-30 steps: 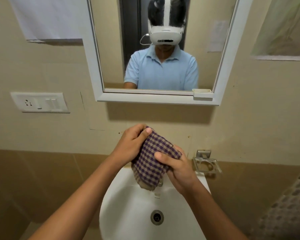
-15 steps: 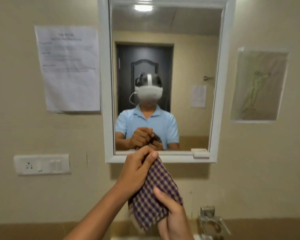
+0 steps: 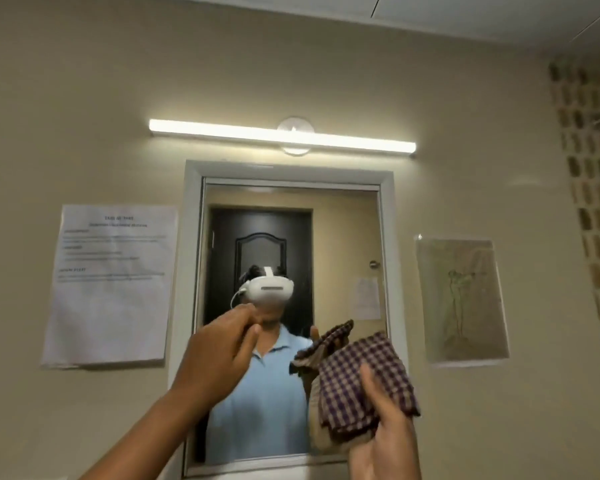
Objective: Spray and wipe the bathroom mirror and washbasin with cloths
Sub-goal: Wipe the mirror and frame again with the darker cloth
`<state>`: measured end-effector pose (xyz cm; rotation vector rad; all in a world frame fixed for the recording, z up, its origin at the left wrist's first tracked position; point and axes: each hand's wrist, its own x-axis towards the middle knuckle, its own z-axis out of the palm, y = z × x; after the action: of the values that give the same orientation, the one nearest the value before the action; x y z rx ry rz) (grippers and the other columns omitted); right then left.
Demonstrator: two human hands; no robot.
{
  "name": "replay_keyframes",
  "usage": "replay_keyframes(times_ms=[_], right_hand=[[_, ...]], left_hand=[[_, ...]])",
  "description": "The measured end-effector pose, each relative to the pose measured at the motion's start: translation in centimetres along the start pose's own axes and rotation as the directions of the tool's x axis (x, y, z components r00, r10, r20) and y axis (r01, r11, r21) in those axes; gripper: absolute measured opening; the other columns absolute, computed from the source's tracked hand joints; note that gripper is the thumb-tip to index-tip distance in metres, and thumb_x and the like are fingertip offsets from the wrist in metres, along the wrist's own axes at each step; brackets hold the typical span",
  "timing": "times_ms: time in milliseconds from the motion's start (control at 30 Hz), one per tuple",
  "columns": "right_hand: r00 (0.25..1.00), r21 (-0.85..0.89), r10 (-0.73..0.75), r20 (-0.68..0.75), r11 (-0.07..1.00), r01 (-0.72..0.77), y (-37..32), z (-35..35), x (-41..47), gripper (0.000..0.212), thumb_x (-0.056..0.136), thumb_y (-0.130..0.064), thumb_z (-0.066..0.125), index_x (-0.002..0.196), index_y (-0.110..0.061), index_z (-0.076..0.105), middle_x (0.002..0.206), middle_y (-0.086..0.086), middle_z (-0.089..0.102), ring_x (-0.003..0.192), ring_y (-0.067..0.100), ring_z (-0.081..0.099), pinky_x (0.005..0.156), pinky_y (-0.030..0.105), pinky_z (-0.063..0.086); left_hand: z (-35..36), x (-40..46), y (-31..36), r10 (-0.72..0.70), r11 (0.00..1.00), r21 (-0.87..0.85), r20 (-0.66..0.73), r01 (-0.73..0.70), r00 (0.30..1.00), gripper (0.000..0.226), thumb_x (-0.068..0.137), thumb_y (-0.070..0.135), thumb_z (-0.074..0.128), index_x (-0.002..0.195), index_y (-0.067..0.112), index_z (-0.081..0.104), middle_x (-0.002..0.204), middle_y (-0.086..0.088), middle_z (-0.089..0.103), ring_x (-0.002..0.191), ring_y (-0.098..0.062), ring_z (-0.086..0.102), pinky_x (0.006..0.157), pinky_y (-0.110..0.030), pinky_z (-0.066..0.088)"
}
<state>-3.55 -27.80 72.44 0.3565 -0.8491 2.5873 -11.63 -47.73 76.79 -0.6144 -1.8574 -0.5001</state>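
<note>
We are holding the checked cloth (image 3: 364, 375) in our right hand (image 3: 385, 434) near the mirror (image 3: 343, 237). Our left hand (image 3: 219, 355) is hanging empty, fingers loose. Next, we think, the cloth needs pressing flat on the glass.

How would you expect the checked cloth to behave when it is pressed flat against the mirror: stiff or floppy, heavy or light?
Probably floppy: the checked cloth bunches in folds and a corner droops from the right hand. Likely light, since one hand holds it raised before the mirror. It should flatten easily under the palm.
</note>
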Motion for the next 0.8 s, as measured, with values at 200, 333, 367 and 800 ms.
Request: replay_keyframes(times_ms=[200, 333, 367, 800], right_hand=[[0.762, -0.495, -0.629, 0.151, 0.619, 0.609, -4.7, 6.1, 8.0, 0.055, 0.097, -0.037, 0.055, 0.144, -0.048, 0.029, 0.146, -0.006, 0.043, 0.131, 0.018, 0.047, 0.103, 0.044, 0.048], [0.544, -0.758, -0.703, 0.459, 0.011, 0.653, -6.3, 9.0, 16.4, 0.075, 0.095, -0.039, 0.053, 0.157, -0.031, 0.012, 0.164, 0.001, 0.018, 0.152, 0.023, 0.015, 0.121, 0.054, 0.020], [0.549, -0.802, -0.681, 0.484, -0.094, 0.590, -6.4, 9.6, 18.2, 0.078, 0.095, -0.033, 0.056, 0.158, -0.027, 0.009, 0.166, 0.001, 0.013, 0.153, 0.022, 0.006, 0.123, 0.053, 0.011], [0.550, -0.715, -0.457, 0.699, -0.459, 0.527, -4.1, 13.7, 20.7, 0.070, 0.099, -0.062, 0.018, 0.157, -0.032, -0.009, 0.164, -0.005, -0.018, 0.151, 0.019, -0.021, 0.120, 0.055, -0.014]], left_hand=[[-3.2, 6.0, -2.0, 0.168, 0.943, 0.313, -0.157, -0.112, 0.973, 0.028, 0.091, 0.032, 0.040, 0.101, 0.014, 0.060, 0.092, -0.005, 0.061, 0.081, -0.023, 0.057, 0.072, -0.034, 0.046], [-4.3, 9.6, -4.0, 0.119, 0.908, 0.418, -0.171, -0.037, 0.978, 0.049, 0.090, 0.030, 0.040, 0.130, 0.005, 0.052, 0.132, -0.018, 0.054, 0.124, -0.032, 0.049, 0.107, -0.047, 0.036], [-4.5, 10.6, -4.5, 0.110, 0.898, 0.438, -0.170, -0.025, 0.979, 0.054, 0.091, 0.030, 0.039, 0.137, 0.004, 0.047, 0.141, -0.019, 0.048, 0.133, -0.033, 0.043, 0.113, -0.047, 0.029], [-6.5, 17.6, -8.0, 0.061, 0.874, 0.484, -0.176, 0.033, 0.983, 0.071, 0.095, 0.007, 0.045, 0.157, 0.007, 0.011, 0.165, -0.010, 0.007, 0.152, -0.023, 0.007, 0.122, -0.038, 0.004]])
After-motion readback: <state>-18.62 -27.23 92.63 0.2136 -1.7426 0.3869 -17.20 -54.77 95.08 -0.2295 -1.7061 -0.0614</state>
